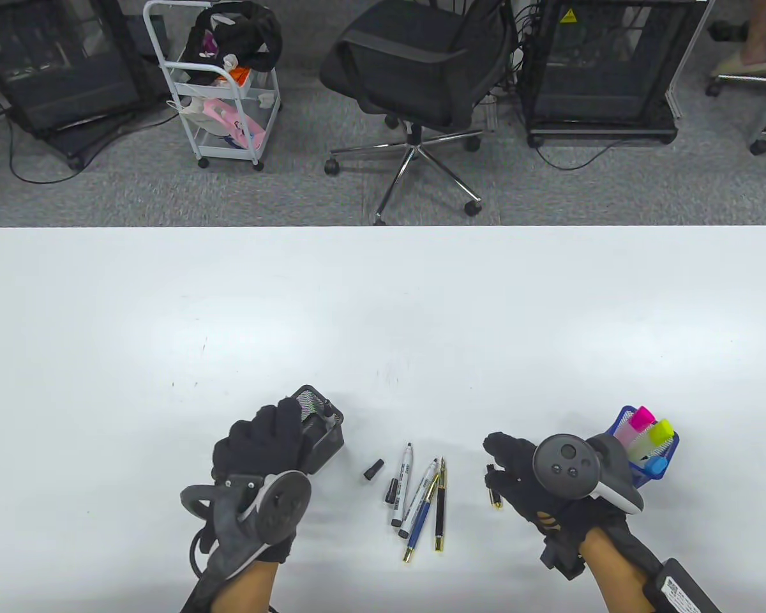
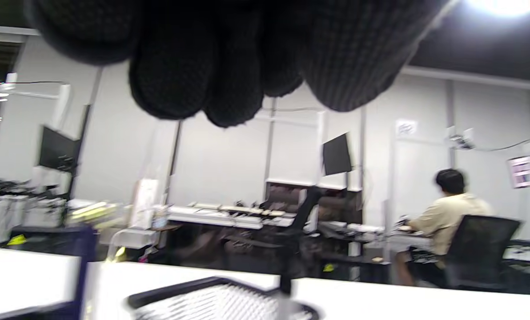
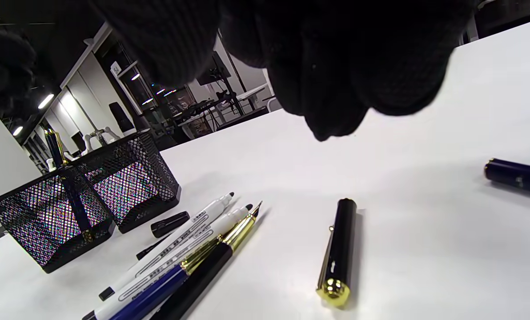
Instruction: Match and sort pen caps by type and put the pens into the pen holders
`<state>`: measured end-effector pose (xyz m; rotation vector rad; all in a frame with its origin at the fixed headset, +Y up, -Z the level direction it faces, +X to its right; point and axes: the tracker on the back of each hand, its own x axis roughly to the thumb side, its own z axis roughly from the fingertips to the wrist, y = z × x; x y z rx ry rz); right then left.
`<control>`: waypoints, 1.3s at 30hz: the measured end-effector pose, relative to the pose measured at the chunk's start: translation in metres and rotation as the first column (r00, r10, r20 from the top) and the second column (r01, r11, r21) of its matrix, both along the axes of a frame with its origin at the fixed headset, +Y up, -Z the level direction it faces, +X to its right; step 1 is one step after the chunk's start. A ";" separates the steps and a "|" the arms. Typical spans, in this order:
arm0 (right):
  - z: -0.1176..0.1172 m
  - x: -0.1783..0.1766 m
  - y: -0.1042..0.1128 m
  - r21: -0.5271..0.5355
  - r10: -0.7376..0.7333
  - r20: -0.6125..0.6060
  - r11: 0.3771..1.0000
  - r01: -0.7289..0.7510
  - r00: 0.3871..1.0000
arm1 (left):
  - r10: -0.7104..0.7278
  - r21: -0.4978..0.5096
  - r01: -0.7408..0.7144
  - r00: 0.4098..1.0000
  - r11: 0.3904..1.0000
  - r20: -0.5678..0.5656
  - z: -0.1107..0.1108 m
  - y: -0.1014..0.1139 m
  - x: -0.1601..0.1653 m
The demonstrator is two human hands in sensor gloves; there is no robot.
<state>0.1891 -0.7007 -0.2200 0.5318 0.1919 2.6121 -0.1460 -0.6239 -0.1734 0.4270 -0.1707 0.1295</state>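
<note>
White table (image 1: 383,306), grey carpet (image 1: 293,191) behind.

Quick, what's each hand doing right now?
Left hand: fingers resting on the black mesh holder; grasp unclear.
Right hand: open, over the black cap, holding nothing.

- The left hand (image 1: 265,440) covers the near side of the black mesh holder (image 1: 324,426); whether the fingers grip it cannot be told.
- In the left wrist view the room is blurred, and the holder's rim (image 2: 220,289) is cut off by the bottom edge.
- The tracker on the right hand (image 1: 517,472) hides part of the blue holder (image 1: 645,476).
- In the right wrist view a dark blue cap (image 3: 516,175) runs off the right edge.
- The pens (image 3: 189,262) there are cut off at the bottom.
</note>
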 end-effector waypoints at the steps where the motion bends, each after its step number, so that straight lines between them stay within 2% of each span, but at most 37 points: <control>1: 0.000 0.001 0.000 0.000 0.001 0.002 1.000 -0.001 1.000 | 0.034 -0.014 -0.033 0.998 0.999 0.048 0.003 0.000 0.013; 5: -0.001 0.006 0.002 0.002 -0.006 0.011 1.000 0.006 1.000 | 0.143 -0.237 -0.104 0.978 0.966 0.153 -0.006 -0.021 0.059; 7: -0.001 0.008 0.002 -0.001 -0.015 0.016 1.000 0.015 1.000 | 0.071 -0.354 -0.011 0.985 0.935 0.158 -0.019 -0.040 0.083; 10: -0.001 0.009 0.004 0.002 -0.018 0.015 1.000 0.018 1.000 | -0.128 -0.456 0.179 0.982 0.872 0.142 -0.040 -0.066 0.109; 14: -0.001 0.009 0.004 0.004 -0.016 0.012 1.000 0.016 1.000 | -0.288 -0.532 0.300 0.952 0.792 0.108 -0.061 -0.092 0.127; 23: -0.005 0.013 0.002 -0.010 -0.021 0.017 1.000 0.021 1.000 | -0.366 -0.578 0.353 0.925 0.736 0.100 -0.082 -0.122 0.149; 32: -0.006 0.016 0.003 -0.013 -0.024 0.023 1.000 0.025 0.999 | -0.311 -0.633 0.245 0.950 0.734 0.008 -0.094 -0.125 0.148; 34: -0.005 0.016 0.003 -0.010 -0.025 0.028 1.000 0.026 0.999 | -0.280 -0.604 0.209 0.960 0.769 -0.024 -0.092 -0.118 0.145; 38: -0.004 0.017 0.007 0.010 -0.048 0.037 0.999 0.048 0.998 | -0.018 -0.543 -0.018 0.998 0.839 -0.061 -0.086 -0.084 0.132; 39: -0.003 0.017 0.010 0.019 -0.072 0.038 0.997 0.071 0.997 | 0.107 -0.557 -0.116 0.993 0.822 -0.049 -0.084 -0.074 0.127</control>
